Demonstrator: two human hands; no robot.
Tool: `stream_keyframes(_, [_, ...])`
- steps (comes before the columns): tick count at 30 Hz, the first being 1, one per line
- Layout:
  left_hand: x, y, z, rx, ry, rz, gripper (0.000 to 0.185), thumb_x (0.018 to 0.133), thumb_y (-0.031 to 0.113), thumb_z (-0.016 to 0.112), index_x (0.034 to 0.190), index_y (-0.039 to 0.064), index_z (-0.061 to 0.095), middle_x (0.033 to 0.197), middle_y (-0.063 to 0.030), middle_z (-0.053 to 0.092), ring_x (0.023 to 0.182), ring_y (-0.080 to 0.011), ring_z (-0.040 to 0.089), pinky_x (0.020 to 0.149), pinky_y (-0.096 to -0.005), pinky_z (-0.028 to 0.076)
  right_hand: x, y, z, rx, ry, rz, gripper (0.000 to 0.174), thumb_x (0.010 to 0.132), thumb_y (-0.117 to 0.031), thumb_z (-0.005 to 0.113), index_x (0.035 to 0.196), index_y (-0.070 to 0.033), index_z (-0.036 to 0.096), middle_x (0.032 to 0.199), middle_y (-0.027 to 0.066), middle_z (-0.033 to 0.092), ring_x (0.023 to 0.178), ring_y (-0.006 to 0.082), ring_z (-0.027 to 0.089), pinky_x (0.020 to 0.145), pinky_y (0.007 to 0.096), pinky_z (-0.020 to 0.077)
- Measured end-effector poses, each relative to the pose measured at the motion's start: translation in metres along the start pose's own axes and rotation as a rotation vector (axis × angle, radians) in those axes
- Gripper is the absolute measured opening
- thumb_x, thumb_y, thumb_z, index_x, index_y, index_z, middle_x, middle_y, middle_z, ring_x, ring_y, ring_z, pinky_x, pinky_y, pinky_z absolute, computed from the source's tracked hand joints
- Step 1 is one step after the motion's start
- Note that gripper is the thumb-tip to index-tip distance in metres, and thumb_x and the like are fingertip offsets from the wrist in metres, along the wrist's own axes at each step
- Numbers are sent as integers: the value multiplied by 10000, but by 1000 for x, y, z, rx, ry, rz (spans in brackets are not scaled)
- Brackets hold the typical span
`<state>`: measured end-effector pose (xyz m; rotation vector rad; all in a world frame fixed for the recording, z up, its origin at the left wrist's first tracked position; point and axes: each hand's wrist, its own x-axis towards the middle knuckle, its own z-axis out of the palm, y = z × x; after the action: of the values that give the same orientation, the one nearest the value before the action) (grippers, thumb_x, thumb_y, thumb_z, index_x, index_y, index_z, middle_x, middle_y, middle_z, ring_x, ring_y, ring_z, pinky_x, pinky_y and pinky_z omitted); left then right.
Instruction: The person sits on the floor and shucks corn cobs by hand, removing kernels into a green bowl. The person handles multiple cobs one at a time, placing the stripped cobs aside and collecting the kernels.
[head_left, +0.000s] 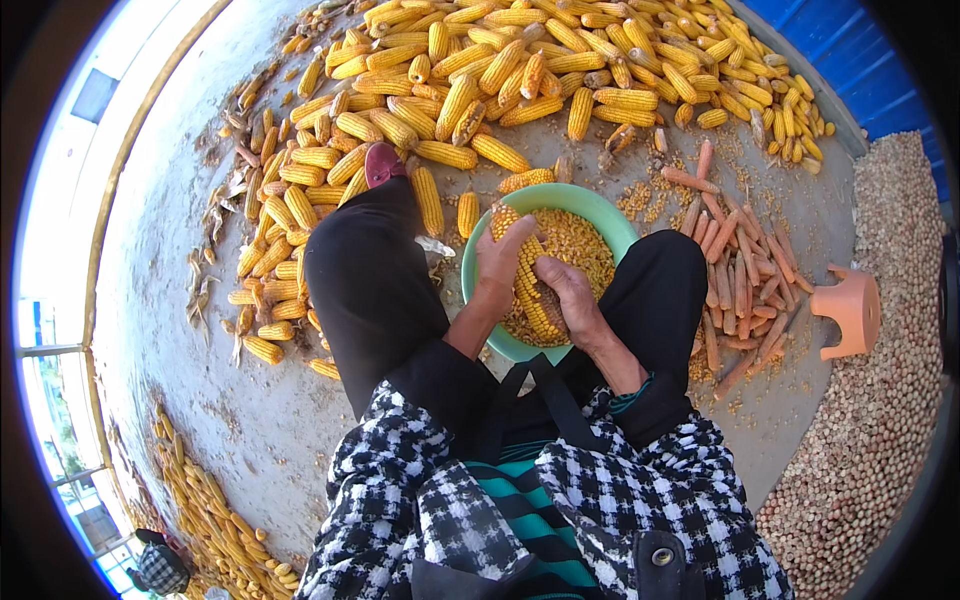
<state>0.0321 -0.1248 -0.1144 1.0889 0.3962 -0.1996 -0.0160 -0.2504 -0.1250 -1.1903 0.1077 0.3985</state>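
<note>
Both hands grip one ear of yellow corn (531, 292), held slanted over a pale green plastic basin (474, 259) between my knees. My left hand (496, 262) wraps the ear's upper part, thumb lying across the kernels. My right hand (574, 296) holds the lower part, its thumb pressed against the side of the ear. A darker strip without kernels shows beside that thumb. Loose corn kernels (574, 236) cover the bottom of the basin. The undersides of the fingers are hidden behind the ear.
A large heap of corn ears (480, 75) spreads ahead and left, touching my shoe (384, 163). Stripped cobs (739, 262) lie right, beside an orange plastic stool (847, 311). A bank of small roundish pieces (862, 450) lines the right edge. Another person (161, 566) is at lower left.
</note>
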Motion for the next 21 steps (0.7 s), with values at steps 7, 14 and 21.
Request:
stream_keyframes(7, [4,-1,-8,-228,27,-167,262,863,139,644,1087,33,560,916,-71,643,793,-165,631,712,-304,513,0,-3,1,75,-12,152,423,982,-388,505,1090,13,586,956,17,613,849,85,579,745,244,476])
stream_keyframes(14, [0,-6,-2,-54,58,59,294,858,105,644,1131,25,572,992,-56,638,832,-147,615,733,-293,505,-1,-8,5,-265,-24,52,418,968,-401,530,1037,8,578,849,-8,571,760,51,517,680,217,433])
stream_keyframes(21, [7,-7,-8,-166,121,-90,306,853,108,642,1137,19,568,996,-67,627,832,-159,616,734,-310,513,-3,-7,6,62,1,161,557,898,-513,601,1032,27,598,868,-6,588,739,58,514,651,212,422])
